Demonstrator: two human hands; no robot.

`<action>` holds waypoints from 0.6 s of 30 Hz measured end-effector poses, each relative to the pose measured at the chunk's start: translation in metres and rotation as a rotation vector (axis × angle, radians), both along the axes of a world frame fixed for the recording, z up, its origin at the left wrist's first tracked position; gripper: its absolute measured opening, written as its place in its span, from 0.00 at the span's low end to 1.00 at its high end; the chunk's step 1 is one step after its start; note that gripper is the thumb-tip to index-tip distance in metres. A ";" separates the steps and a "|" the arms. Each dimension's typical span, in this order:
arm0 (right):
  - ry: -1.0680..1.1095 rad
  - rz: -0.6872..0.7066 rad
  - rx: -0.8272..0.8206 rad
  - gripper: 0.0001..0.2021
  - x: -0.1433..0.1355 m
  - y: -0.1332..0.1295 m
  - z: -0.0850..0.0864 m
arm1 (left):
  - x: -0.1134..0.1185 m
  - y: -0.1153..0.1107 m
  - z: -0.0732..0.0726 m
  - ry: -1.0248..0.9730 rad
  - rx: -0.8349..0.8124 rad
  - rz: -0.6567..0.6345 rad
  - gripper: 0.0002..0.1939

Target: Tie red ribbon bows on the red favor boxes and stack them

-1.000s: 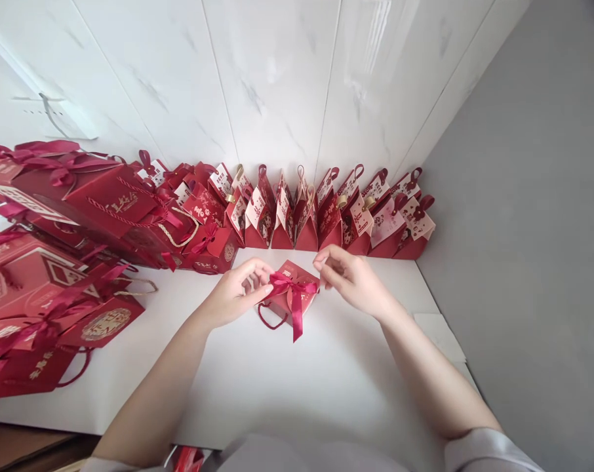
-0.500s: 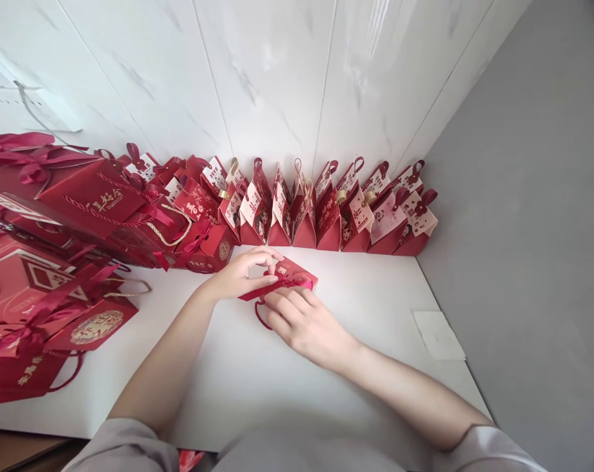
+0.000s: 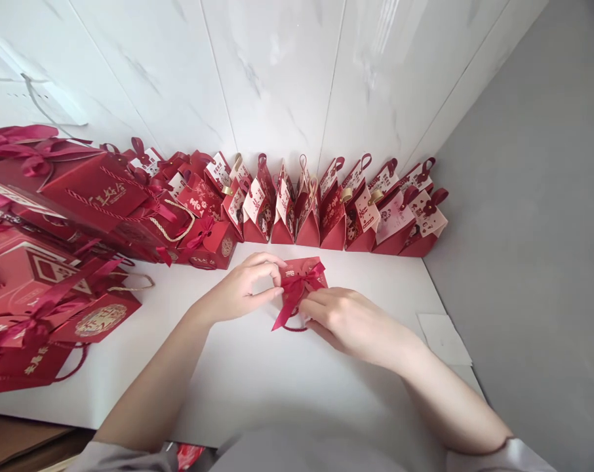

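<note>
Found small red box [image 3: 297,265] lying on white surface [image 3: 257,380], just short of pointed red boxes [image 3: 332,231] along the far edge. Noted ribbon bow [image 3: 303,280] already formed on top; judged nearly finished, perhaps with only tidying left. Saw left hand [image 3: 235,292] with fingers curled against box, right hand [image 3: 343,321] bent over near side — cannot tell if gripping ribbon. Read 好合, tentatively, on large box [image 3: 100,182] toward far left corner — no brand legible.
</note>
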State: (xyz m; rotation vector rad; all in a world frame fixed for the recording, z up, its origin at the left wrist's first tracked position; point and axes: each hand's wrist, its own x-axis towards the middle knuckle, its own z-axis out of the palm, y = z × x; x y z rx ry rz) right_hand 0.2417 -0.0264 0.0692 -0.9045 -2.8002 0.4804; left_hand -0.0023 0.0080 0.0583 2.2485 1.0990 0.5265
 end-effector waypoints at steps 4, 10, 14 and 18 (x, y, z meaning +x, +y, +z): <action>0.075 0.048 -0.236 0.12 0.001 -0.010 0.002 | 0.009 -0.008 -0.018 -0.048 0.101 0.092 0.07; 0.053 0.001 -0.373 0.25 -0.017 -0.006 -0.024 | 0.015 -0.008 -0.039 -0.125 0.072 0.228 0.03; 0.096 0.052 -0.432 0.19 -0.017 -0.001 -0.026 | 0.010 -0.008 -0.042 -0.246 -0.062 0.215 0.08; 0.111 0.104 -0.497 0.12 -0.010 0.001 -0.019 | 0.004 -0.005 -0.048 -0.358 -0.171 0.229 0.11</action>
